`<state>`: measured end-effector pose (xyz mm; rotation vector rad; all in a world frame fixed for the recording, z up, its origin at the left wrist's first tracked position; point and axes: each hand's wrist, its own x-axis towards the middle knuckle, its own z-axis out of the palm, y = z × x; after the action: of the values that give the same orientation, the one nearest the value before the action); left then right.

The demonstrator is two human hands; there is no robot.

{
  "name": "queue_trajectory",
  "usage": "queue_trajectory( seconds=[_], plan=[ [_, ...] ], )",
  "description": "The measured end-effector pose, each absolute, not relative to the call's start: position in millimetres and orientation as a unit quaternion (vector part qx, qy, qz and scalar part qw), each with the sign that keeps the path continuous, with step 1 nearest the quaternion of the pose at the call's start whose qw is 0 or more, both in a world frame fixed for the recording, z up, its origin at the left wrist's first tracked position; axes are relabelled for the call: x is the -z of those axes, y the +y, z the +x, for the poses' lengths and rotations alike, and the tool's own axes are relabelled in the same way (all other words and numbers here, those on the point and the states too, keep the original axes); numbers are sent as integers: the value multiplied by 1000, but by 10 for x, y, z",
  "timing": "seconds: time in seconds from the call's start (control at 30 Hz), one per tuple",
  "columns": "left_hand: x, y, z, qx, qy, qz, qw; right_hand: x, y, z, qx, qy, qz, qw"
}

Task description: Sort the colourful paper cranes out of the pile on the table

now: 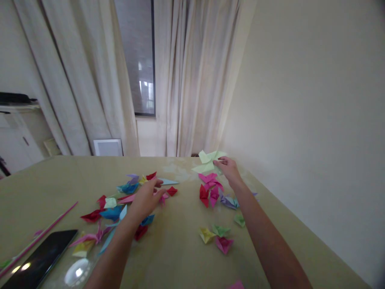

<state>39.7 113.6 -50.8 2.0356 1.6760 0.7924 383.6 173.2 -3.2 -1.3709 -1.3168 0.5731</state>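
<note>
My right hand (227, 168) reaches to the far side of the tan table (180, 249) and pinches the edge of a pale green folded paper pinwheel (208, 161). Just below that hand lie pink and red folded paper pieces (209, 188). My left hand (146, 199) hovers with curled fingers over a scatter of folded paper shapes (126, 192) in red, blue, pink and purple; its fingertips touch a light blue pointed piece (167, 182). Whether it grips anything is unclear.
A dark phone (42, 261) lies at the near left beside a long pink stick (39, 237). Yellow, green and pink folded pieces (217, 237) sit near my right forearm. Curtains (192, 76) and a window stand behind the table; a plain wall runs along the right.
</note>
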Motion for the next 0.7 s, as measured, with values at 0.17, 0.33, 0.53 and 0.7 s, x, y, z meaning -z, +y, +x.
queue_trajectory(
  seconds=[0.17,0.33,0.53,0.7],
  plan=[
    [851,1116,433,-191,642,730,140,209,1847,4037,-188,-554,-634,506],
    [912,1141,428,-165,636,739,149,389,1543,3981,-133,-581,-620,510],
    [606,1078,669,-263,547,758,238,34,960,3662,-231,-719,-497,427],
    [413,733,1125,-373,377,746,404,-221,467,3222,-242,-833,-378,323]
  ],
)
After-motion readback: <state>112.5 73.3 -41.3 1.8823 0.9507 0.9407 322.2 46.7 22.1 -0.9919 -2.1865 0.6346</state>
